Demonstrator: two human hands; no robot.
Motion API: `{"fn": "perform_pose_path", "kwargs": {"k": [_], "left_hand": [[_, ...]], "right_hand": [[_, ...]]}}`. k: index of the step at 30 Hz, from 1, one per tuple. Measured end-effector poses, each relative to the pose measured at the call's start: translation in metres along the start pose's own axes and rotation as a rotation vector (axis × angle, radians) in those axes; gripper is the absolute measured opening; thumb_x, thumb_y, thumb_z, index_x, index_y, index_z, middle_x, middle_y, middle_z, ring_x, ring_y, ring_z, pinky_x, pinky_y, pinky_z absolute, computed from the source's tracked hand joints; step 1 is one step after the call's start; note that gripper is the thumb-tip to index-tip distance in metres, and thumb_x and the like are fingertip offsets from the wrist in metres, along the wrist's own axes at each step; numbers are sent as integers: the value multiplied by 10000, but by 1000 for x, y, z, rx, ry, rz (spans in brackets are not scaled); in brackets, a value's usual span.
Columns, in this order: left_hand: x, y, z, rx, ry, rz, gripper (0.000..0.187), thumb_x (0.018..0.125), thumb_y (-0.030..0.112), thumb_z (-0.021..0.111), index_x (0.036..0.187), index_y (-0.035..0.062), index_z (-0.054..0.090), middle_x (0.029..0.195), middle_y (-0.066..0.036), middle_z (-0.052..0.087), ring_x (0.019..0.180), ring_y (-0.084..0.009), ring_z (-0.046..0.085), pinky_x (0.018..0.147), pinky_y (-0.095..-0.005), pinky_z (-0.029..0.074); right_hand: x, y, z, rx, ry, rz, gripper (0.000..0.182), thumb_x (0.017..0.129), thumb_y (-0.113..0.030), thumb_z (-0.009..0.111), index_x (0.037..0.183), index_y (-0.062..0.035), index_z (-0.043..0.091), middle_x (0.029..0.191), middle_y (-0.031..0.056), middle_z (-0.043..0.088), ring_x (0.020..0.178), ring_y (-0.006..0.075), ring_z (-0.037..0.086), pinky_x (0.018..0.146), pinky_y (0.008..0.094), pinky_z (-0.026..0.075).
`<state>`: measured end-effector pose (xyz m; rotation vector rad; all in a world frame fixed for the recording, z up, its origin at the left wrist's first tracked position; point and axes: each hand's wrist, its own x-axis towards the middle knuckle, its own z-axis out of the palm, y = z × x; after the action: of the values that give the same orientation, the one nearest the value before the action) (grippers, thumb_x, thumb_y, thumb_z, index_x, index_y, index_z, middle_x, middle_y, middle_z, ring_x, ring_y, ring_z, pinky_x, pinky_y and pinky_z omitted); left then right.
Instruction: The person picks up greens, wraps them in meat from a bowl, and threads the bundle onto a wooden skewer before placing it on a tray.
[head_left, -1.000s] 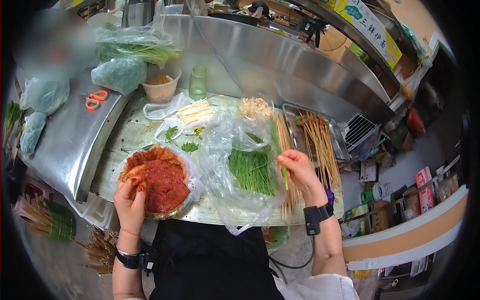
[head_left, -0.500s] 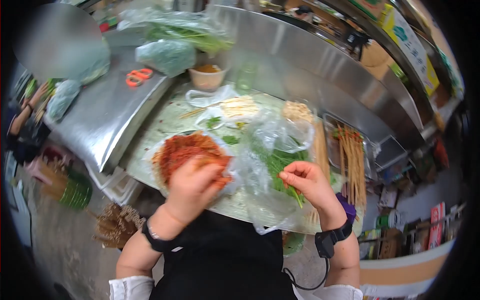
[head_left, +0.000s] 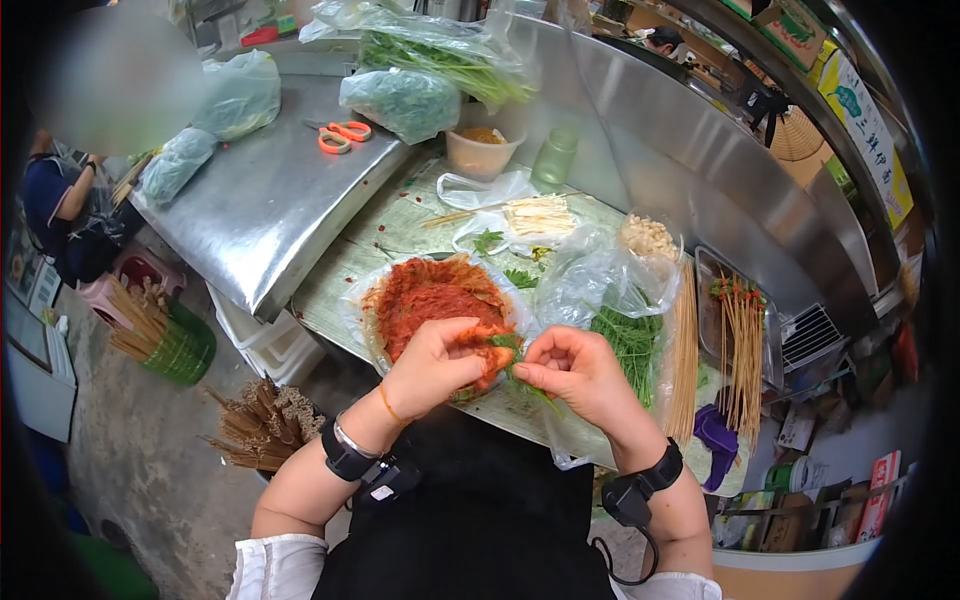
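My left hand (head_left: 440,372) pinches a folded, red-sauced leaf (head_left: 490,360), its fingertips stained red. Beside it, my right hand (head_left: 580,370) is closed on thin green herb sprigs (head_left: 540,395), which meet the leaf; some green shows at the leaf's top. Behind my left hand stands a bowl of red-sauced leaves (head_left: 440,300), lined with clear plastic. An open plastic bag (head_left: 600,280) with green herbs (head_left: 628,345) lies just beyond my right hand. Enoki mushrooms (head_left: 540,216) lie on white plastic farther back. The exact fingertip contact is partly hidden.
Bare skewers (head_left: 684,350) lie right of the bag, near a metal tray (head_left: 712,270) with filled skewers (head_left: 738,330). Pale mushrooms (head_left: 650,238), a green cup (head_left: 555,157) and a tub (head_left: 482,155) stand at the back. Scissors (head_left: 338,136) rest on the steel counter (head_left: 260,200). Another person (head_left: 60,205) is at far left.
My right hand has moved left from the herb bag with sprigs in it. My left hand has moved right from over the bowl, and the two hands now meet. The view has shifted.
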<state>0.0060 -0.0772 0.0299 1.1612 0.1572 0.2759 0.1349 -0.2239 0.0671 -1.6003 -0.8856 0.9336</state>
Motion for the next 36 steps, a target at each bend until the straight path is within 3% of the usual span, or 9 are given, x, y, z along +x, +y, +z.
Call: {"fn": "perform_pose_path", "kwargs": {"k": [8,11,13,20,23,28,31,33,36], "left_hand": [[-4,-6,2,-39,171,81,161,806,-9,541,963,-9,576,867,-21,603,776,-81,570,700,-226,472],[-6,-9,5,-80,242,161,172,803,-12,544,972,-3,574,922,-29,606,848,-91,575,760,-235,474],[-8,-15,4,-100,257,167,181,799,-18,541,977,-1,573,949,-32,606,881,-96,574,789,-239,471],[-16,-38,-2,455,269,382,229,773,-73,517,998,-44,548,892,-20,545,882,-108,578,735,-225,489],[-19,-47,1,11,218,234,241,776,-85,499,1009,-44,546,928,-35,557,867,-116,582,718,-230,492],[-21,-48,-20,-121,67,-21,241,799,-68,511,1034,-35,553,879,-29,592,835,-101,585,689,-223,489],[-15,-19,-36,231,179,19,202,819,39,588,1015,-1,618,824,-25,601,726,-99,567,654,-228,462],[-2,-11,-71,862,359,288,178,789,120,634,949,45,661,764,-93,601,671,-179,574,626,-316,462],[22,3,-97,1328,400,245,204,690,122,666,889,79,665,789,-146,591,756,-302,584,662,-358,473]], "right_hand": [[13,22,5,-105,-69,-129,169,778,-39,665,915,-7,570,802,-5,576,625,28,527,565,166,423],[14,21,18,-39,94,-191,157,773,-14,627,918,29,587,807,2,559,640,37,510,609,186,436],[13,13,27,396,148,-169,119,783,18,597,902,27,595,833,14,566,701,70,561,654,206,473],[11,39,33,422,132,-207,105,777,36,621,879,18,600,939,68,559,786,132,588,702,257,519],[4,46,36,429,179,-202,128,755,40,649,874,17,607,938,68,552,782,127,584,702,251,514],[-6,46,28,-92,186,-352,112,733,34,675,829,-5,631,883,63,576,759,116,583,692,226,485],[-9,56,13,108,275,-287,101,735,34,674,819,0,629,859,63,585,740,118,587,680,219,477],[-11,62,2,239,302,-290,89,738,42,668,808,10,622,860,65,585,736,118,586,679,221,479],[-13,71,-7,316,375,-237,76,744,54,658,795,20,613,866,71,579,739,118,584,687,227,484]]}}
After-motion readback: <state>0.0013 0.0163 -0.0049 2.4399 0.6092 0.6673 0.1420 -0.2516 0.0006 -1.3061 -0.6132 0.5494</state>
